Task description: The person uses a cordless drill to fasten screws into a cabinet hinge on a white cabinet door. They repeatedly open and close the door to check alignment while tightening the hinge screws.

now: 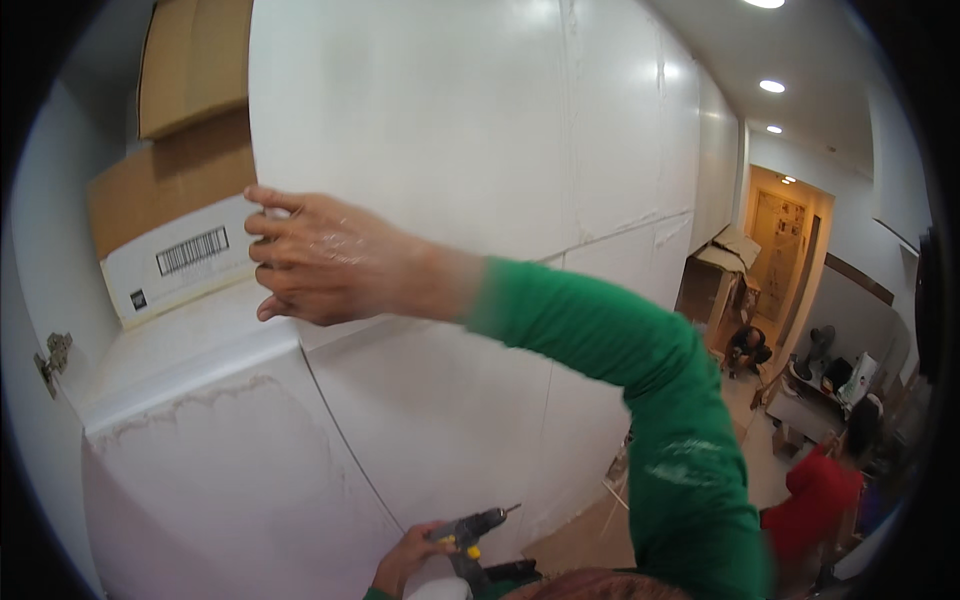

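My right hand (335,260) reaches left across the front of a white cabinet door (420,130). Its fingers bend round the door's left edge near the lower corner, and their tips are partly hidden. Low in the view, my left hand (405,555) is closed round a black and yellow cordless drill (470,530). The drill's bit points to the right and slightly up, apart from the panels. Behind the door's edge lies the open cabinet, with a white and brown cardboard box (180,250) on its bottom panel.
Another cardboard box (195,65) is stacked on top. A metal hinge (55,360) sticks out from the left side panel (50,250). Below is a lower white panel (220,480). To the right, a person in red (815,505) and a crouching person (748,348) are in the room.
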`<move>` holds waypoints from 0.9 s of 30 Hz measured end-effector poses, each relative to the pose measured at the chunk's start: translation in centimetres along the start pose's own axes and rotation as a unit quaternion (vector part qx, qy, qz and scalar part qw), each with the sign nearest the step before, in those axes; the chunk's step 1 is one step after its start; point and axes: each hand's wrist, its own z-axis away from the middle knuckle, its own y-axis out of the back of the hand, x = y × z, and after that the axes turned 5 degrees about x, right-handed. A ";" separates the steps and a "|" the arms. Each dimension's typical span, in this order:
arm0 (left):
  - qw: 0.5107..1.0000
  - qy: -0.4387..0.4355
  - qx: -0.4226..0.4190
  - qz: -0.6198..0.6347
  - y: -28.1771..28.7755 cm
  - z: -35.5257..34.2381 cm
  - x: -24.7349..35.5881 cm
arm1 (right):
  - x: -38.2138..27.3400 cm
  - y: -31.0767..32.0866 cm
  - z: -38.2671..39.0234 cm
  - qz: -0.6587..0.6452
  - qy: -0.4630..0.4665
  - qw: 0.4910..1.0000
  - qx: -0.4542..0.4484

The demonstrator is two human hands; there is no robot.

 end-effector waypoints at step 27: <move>0.925 0.114 -0.183 0.314 -1.6 -3.0 -3.3 | -5.4 21.2 39.5 0.134 -0.719 0.626 0.270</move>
